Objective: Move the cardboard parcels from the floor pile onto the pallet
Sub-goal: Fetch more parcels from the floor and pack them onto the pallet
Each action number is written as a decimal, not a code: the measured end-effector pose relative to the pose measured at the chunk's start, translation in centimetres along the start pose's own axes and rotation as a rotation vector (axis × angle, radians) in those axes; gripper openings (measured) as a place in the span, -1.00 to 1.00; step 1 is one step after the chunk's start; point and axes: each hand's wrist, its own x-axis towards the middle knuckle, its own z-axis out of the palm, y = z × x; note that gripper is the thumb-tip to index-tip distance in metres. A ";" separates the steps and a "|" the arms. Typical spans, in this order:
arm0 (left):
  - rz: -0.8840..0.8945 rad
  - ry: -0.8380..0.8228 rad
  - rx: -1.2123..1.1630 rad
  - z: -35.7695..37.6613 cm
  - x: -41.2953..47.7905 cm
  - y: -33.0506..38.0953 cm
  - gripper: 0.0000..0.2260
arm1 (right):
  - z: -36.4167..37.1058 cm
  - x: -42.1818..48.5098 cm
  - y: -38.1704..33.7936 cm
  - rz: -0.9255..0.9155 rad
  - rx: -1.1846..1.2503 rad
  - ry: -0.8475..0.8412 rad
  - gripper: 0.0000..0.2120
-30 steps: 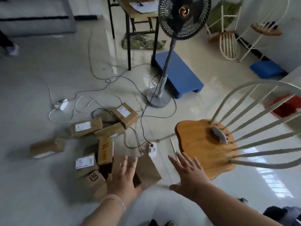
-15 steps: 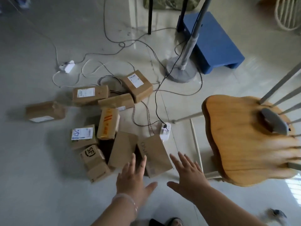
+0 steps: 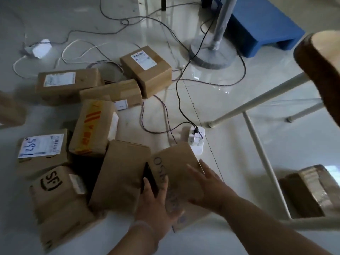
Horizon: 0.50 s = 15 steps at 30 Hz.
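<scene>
Several brown cardboard parcels lie in a loose pile on the pale floor. The nearest one, a flat parcel with handwriting (image 3: 174,161), lies tilted beside a plain parcel (image 3: 119,175). My left hand (image 3: 156,205) rests on its left edge, fingers straight and reaching into the gap between the two. On its right side my right hand (image 3: 204,186) lies with fingers spread. The blue pallet (image 3: 257,24) stands at the top right, behind the fan base (image 3: 211,52).
Cables cross the floor to a white power strip (image 3: 196,140) just beyond the handled parcel. A wooden chair seat (image 3: 322,61) and its white legs (image 3: 257,100) fill the right side, with another parcel (image 3: 309,192) under it. Parcels marked SF (image 3: 55,190) and with orange tape (image 3: 93,126) lie at left.
The view has dropped and closed in on the pile. Both hands came down from hovering in the air onto the handwritten parcel, one on each side.
</scene>
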 end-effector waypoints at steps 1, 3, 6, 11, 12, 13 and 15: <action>0.022 -0.006 -0.034 0.7 0.6 -0.3 -0.07 | 0.6 0.6 0.5 0.005 0.019 -0.019 0.02; 0.083 -0.008 -0.202 1.8 1.4 -0.7 0.04 | 1.7 1.0 1.4 0.009 0.101 -0.041 0.01; 0.137 -0.005 -0.424 2.4 1.9 -1.2 0.11 | 2.4 1.0 2.2 -0.011 0.211 -0.001 -0.03; 0.155 0.021 -0.352 0.3 1.7 -0.3 0.16 | 1.3 -0.2 0.7 0.019 0.299 0.074 -0.02; 0.166 0.021 -0.342 -0.7 1.5 -0.1 0.17 | 0.8 -0.7 0.2 0.024 0.310 0.091 -0.02; 0.184 0.015 -0.328 -1.8 1.0 0.2 0.18 | 0.1 -1.4 -0.3 0.029 0.330 0.101 -0.02; 0.229 0.036 -0.299 -4.3 -0.2 0.8 0.19 | -1.7 -2.8 -1.7 0.034 0.358 0.134 -0.01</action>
